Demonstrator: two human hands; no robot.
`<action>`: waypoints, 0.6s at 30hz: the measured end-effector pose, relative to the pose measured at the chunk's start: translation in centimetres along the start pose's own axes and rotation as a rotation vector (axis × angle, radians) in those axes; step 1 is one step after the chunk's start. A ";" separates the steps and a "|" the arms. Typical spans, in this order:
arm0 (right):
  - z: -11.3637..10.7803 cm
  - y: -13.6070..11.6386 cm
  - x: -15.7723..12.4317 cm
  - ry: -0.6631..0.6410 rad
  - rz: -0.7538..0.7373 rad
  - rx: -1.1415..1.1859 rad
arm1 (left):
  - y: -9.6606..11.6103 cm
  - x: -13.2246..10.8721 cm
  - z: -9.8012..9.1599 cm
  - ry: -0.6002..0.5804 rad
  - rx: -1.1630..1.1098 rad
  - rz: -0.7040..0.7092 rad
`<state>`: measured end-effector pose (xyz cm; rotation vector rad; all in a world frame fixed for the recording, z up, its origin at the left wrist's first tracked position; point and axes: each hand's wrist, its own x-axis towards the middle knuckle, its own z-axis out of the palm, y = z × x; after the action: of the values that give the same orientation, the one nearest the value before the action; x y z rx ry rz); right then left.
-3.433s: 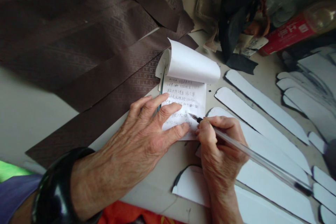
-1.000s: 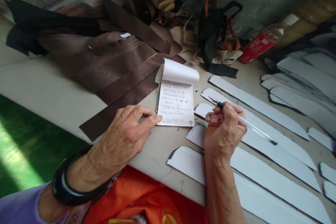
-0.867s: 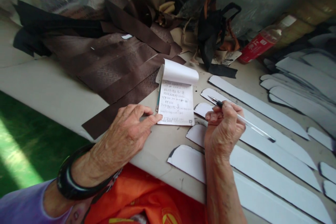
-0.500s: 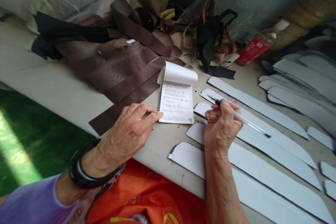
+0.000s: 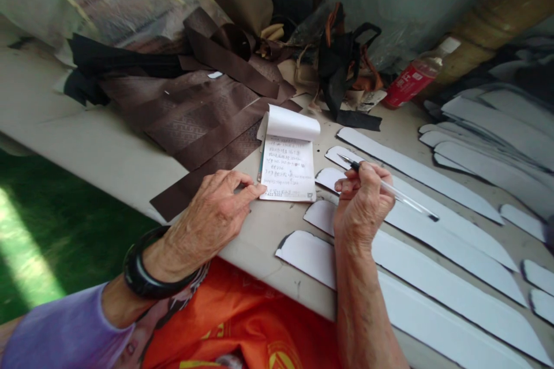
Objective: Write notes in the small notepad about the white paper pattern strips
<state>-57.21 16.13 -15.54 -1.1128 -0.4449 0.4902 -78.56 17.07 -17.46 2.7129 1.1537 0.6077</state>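
A small notepad (image 5: 288, 168) lies open on the table, its top sheets flipped back and handwriting on the page. My left hand (image 5: 212, 216) rests on the table with fingers loosely curled, the fingertips touching the pad's lower left corner. It holds nothing, and a dark bangle sits on that wrist. My right hand (image 5: 361, 202) is closed around a clear pen (image 5: 389, 190), lifted just right of the pad with the tip pointing up and left, off the paper.
Long white cut-out strips (image 5: 433, 225) cover the table's right side. Brown patterned fabric pieces (image 5: 194, 115) lie at the left back. A black bag (image 5: 341, 63) and a red-labelled bottle (image 5: 411, 78) stand at the back. The table edge (image 5: 130, 190) drops to green floor.
My right hand has lifted the pen off the page and drawn back to the right. My left hand has slid off the page to its corner. The view has pulled back.
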 end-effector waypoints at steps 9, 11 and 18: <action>0.3 -0.5 -0.5 -0.036 -0.001 -0.001 | -0.2 -0.1 -0.1 0.029 -0.053 0.031; 0.4 -0.7 -0.9 -0.073 -0.018 0.003 | -0.3 -0.2 -0.2 0.039 -0.080 0.029; 0.8 -0.8 -2.5 -0.227 -0.104 -0.064 | -0.2 -0.5 -0.5 0.059 -0.137 -0.008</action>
<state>-59.51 14.94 -14.71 -1.0935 -0.7172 0.5155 -79.20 16.89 -17.20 2.5911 1.0926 0.7422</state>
